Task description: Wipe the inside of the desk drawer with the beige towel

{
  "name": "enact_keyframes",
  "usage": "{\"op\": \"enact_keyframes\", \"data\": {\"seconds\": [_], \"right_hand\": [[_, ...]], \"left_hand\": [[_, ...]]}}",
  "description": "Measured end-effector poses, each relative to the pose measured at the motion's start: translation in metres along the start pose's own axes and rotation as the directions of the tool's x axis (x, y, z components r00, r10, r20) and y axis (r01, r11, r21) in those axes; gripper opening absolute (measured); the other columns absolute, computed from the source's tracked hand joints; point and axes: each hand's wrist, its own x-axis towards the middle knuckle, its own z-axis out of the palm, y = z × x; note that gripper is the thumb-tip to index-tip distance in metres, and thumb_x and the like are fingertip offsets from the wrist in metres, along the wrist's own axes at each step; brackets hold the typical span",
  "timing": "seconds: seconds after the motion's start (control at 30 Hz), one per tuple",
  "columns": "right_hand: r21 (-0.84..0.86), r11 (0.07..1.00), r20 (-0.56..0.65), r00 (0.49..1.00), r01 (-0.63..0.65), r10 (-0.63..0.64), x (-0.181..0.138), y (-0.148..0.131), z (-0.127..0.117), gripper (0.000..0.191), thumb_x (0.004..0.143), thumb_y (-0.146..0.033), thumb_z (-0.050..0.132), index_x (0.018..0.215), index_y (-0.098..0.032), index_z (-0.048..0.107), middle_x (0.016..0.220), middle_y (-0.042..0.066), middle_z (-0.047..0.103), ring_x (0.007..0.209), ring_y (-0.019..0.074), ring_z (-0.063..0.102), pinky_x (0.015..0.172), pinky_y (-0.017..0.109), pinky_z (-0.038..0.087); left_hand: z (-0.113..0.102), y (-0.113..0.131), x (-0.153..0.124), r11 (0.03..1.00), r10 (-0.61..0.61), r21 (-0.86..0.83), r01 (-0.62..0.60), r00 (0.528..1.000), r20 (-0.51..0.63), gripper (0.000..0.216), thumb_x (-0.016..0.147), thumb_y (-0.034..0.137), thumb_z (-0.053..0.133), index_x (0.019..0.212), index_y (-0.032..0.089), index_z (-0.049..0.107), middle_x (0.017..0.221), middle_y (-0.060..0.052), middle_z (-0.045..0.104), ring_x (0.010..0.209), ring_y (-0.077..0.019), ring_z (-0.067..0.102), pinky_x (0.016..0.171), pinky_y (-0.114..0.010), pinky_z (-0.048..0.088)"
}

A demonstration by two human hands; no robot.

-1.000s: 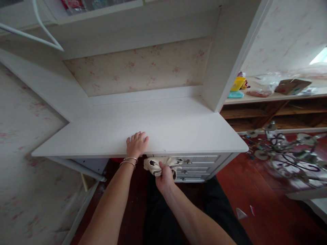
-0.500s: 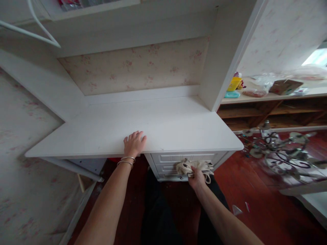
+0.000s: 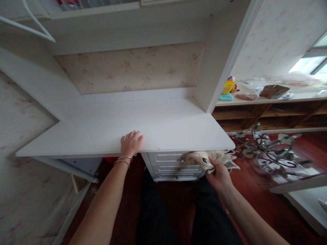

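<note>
My left hand (image 3: 131, 143) lies palm down on the front edge of a white desk (image 3: 168, 126), its fingers spread a little and holding nothing. Bracelets circle that wrist. My right hand (image 3: 218, 175) grips a crumpled cream cloth (image 3: 201, 159) with dark patches. The cloth hangs just below the desk's right front edge, before the drawer unit (image 3: 166, 167), and covers part of its upper drawers. Whether it touches the drawer fronts I cannot tell.
A hutch with a white side panel (image 3: 224, 58) rises above the desk. To the right, a low wooden shelf (image 3: 235, 114) carries a yellow container (image 3: 228, 87) and a cardboard box (image 3: 274, 91). A metal chandelier (image 3: 273, 153) lies on the red floor (image 3: 245, 200).
My right hand has moved right and slightly up with the cloth, which now looks more spread out. My left hand stays on the desk edge. The view has shifted a little to the right.
</note>
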Motion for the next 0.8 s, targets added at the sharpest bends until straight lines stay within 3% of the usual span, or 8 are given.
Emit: {"op": "enact_keyframes", "data": {"seconds": [0.17,0.33,0.5,0.63,0.8], "right_hand": [[0.007,0.997,0.058,0.995,-0.08,0.08,-0.019,0.024,0.014,0.037,0.086,-0.003,0.052,0.118,-0.016,0.063,0.099,0.006,0.075,0.082,0.0199,0.074,0.078,0.033,0.063],[0.009,0.968,0.171,0.954,-0.251,0.246,-0.047,0.082,0.037,0.036,0.083,-0.007,0.061,0.117,-0.016,0.064,0.096,0.007,0.075,0.089,0.0218,0.073,0.081,0.035,0.062],[0.036,0.969,0.17,0.957,-0.244,0.234,-0.068,0.144,0.055,0.047,0.074,-0.007,0.069,0.118,-0.023,0.064,0.093,-0.001,0.076,0.09,0.0205,0.073,0.084,0.035,0.06],[0.066,0.942,0.164,0.935,-0.329,0.315,-0.068,0.19,0.061,0.045,0.074,-0.005,0.066,0.116,-0.022,0.063,0.09,-0.002,0.075,0.088,0.0196,0.073,0.087,0.036,0.059],[0.03,0.949,0.07,0.948,-0.313,0.31,-0.04,0.228,0.052,0.034,0.079,-0.007,0.059,0.108,-0.024,0.064,0.081,-0.004,0.074,0.084,0.0168,0.073,0.084,0.034,0.059]], "left_hand": [[0.002,0.0,-0.001,1.0,0.002,0.012,-0.002,1.0,-0.02,0.049,0.096,0.05,0.031,0.134,0.029,0.055,0.144,-0.006,0.052,0.131,-0.0263,0.046,0.112,-0.052,0.029],[0.0,0.001,-0.001,1.0,0.003,0.025,-0.003,1.0,-0.006,0.049,0.097,0.049,0.032,0.135,0.029,0.054,0.146,-0.005,0.051,0.13,-0.0259,0.046,0.111,-0.051,0.029],[-0.001,0.002,0.0,0.999,-0.004,0.041,0.004,1.0,-0.006,0.046,0.096,0.049,0.034,0.134,0.03,0.055,0.145,-0.004,0.052,0.129,-0.0256,0.047,0.112,-0.05,0.029],[0.001,0.001,0.001,0.999,-0.001,0.041,0.002,1.0,-0.016,0.046,0.097,0.049,0.034,0.133,0.032,0.055,0.145,-0.003,0.052,0.129,-0.0256,0.048,0.111,-0.05,0.03],[0.001,0.0,0.001,0.999,-0.009,0.03,0.01,1.0,-0.004,0.047,0.097,0.049,0.034,0.134,0.031,0.055,0.146,-0.004,0.051,0.131,-0.0252,0.046,0.113,-0.05,0.028]]}}
